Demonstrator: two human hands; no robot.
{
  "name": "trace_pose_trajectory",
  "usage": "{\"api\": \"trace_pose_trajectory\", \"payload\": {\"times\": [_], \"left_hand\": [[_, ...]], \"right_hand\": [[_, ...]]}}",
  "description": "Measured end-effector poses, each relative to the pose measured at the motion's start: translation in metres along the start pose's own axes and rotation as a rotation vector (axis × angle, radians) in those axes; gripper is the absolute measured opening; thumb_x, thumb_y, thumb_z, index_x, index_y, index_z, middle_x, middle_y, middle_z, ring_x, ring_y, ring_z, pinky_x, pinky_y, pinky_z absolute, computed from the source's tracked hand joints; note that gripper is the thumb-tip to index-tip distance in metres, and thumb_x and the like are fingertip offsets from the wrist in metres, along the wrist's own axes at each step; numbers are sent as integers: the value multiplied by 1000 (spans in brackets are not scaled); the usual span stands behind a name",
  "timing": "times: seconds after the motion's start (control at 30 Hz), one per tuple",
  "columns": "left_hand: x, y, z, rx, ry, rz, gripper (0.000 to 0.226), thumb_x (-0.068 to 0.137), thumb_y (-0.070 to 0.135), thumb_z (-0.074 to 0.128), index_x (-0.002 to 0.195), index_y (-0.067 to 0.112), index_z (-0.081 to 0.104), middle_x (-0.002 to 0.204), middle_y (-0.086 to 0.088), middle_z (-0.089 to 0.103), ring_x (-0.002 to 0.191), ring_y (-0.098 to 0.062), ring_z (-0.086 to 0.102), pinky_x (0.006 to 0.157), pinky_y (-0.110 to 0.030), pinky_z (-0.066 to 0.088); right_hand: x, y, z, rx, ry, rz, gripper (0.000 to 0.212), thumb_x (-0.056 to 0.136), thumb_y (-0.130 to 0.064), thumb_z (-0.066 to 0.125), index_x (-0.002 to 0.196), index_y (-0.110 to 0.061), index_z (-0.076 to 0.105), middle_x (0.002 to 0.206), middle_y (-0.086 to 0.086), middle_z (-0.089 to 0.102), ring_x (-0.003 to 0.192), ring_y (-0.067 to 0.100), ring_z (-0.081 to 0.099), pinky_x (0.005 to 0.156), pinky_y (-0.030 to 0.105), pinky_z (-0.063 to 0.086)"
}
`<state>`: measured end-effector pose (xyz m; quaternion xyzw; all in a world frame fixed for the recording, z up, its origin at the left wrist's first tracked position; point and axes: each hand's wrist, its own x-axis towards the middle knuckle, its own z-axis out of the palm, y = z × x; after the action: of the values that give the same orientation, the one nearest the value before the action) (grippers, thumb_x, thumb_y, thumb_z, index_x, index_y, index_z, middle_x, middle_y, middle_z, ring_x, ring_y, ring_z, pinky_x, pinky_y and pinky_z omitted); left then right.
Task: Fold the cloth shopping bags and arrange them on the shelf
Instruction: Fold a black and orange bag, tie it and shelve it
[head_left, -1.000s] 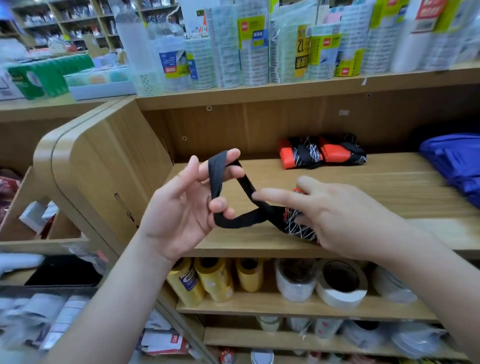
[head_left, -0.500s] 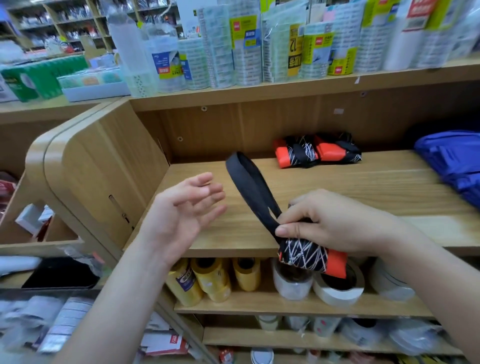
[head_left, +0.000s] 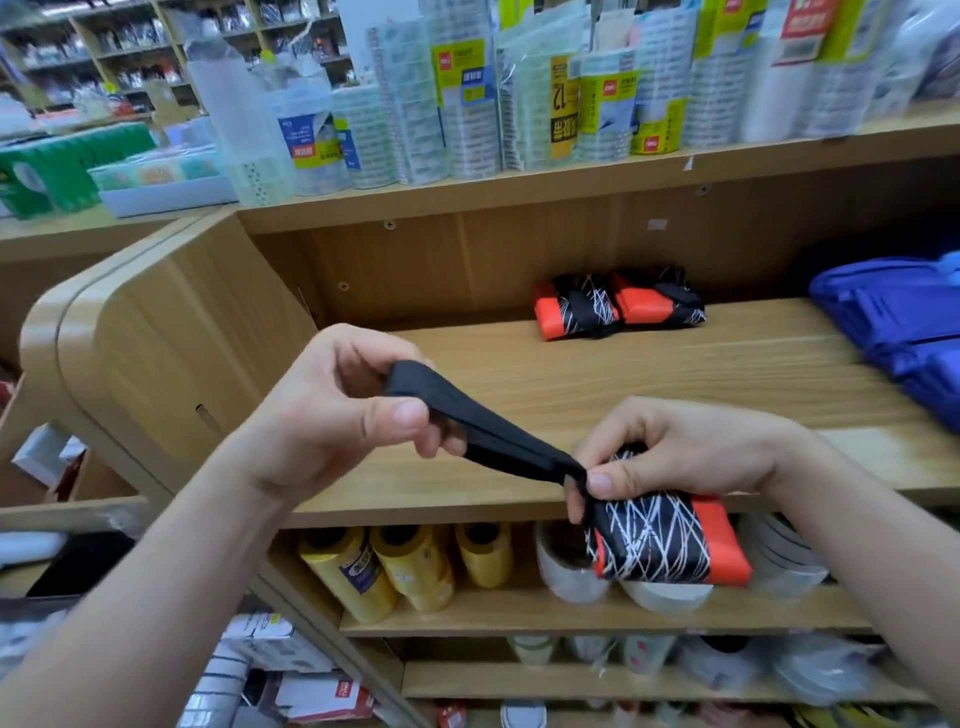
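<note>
forearms bare to the frame edge; left hand (head_left: 332, 410) and right hand (head_left: 675, 452) bare, nails short.

matt cloth strap (head_left: 483, 426) — wood-grain shelf (head_left: 649, 374)

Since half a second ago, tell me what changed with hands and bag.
The left hand, open before, now pinches the black strap and draws it leftward. The right hand keeps its grip on the folded bag; the two bags on the shelf stay put.

Bright even indoor light, soft shadows, wide-angle bending at edges, slight motion blur
</note>
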<state>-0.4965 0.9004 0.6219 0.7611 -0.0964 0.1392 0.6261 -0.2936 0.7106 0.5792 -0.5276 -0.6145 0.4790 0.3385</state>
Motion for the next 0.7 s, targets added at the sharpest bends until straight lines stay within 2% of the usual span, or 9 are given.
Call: {"api": "trace_pose_trajectory", "payload": {"times": [0.07,0.13,0.23,0.3,0.4,0.5,0.57,0.6,0.7], "left_hand": [[2,-8,12,-270,32,52,20,82,32,75,80,12,73,55,6,62,54,-10,62,69,-29,56],[6,-13,20,-494,127,39,25,90,31,66,99,10,73,57,8,61,49,-3,57,63,-25,56],[10,-14,20,-693,168,-35,42,97,36,45,127,11,62,102,-1,69,55,-4,58,58,-21,57],[12,-15,20,-688,170,-115,47,96,38,42,133,14,57,133,-4,60,62,-8,61,58,-21,57],[20,-16,23,-620,118,-202,51,92,37,46,138,15,51,147,-3,49,73,-17,68,60,-24,58],[31,-15,28,-554,88,-196,49,94,35,46,140,17,49,148,0,49,77,-19,68,62,-26,58],[37,-15,30,-500,77,-181,46,98,32,42,140,16,48,147,0,50,78,-20,69,66,-30,59],[38,-16,31,-502,93,-175,46,98,31,42,141,15,47,147,-2,50,78,-19,70,67,-30,59],[34,-27,33,-761,220,-136,50,95,23,47,141,6,44,145,-11,51,78,-16,69,69,-26,59]], "right_hand": [[2,4,2,110,-3,-27,16,90,-26,61,95,-19,75,86,-4,71,77,5,65,69,16,49],[4,4,2,162,32,-72,16,89,-24,61,98,-20,74,89,-3,72,79,9,66,72,21,51],[-2,0,-4,146,189,-125,28,88,-14,65,115,-19,62,94,1,69,84,18,68,74,30,55],[-11,-8,-5,62,270,-119,48,86,-16,71,122,-36,47,99,1,67,85,19,70,75,35,58],[-13,-23,0,-581,335,-90,73,89,-28,70,133,-68,27,123,-25,58,110,-2,58,91,21,47],[0,-30,6,-1007,413,35,81,94,-34,60,132,-73,1,96,-15,53,86,7,54,77,33,48],[6,-27,9,-1085,433,101,68,96,-36,55,135,-66,7,86,-12,42,74,7,48,68,33,45],[8,-24,10,-1102,443,110,59,96,-36,54,137,-59,19,86,-11,41,73,8,48,67,34,44],[7,-15,5,-870,541,34,36,93,-30,62,127,-40,55,93,-11,54,85,10,55,79,37,48]]}}
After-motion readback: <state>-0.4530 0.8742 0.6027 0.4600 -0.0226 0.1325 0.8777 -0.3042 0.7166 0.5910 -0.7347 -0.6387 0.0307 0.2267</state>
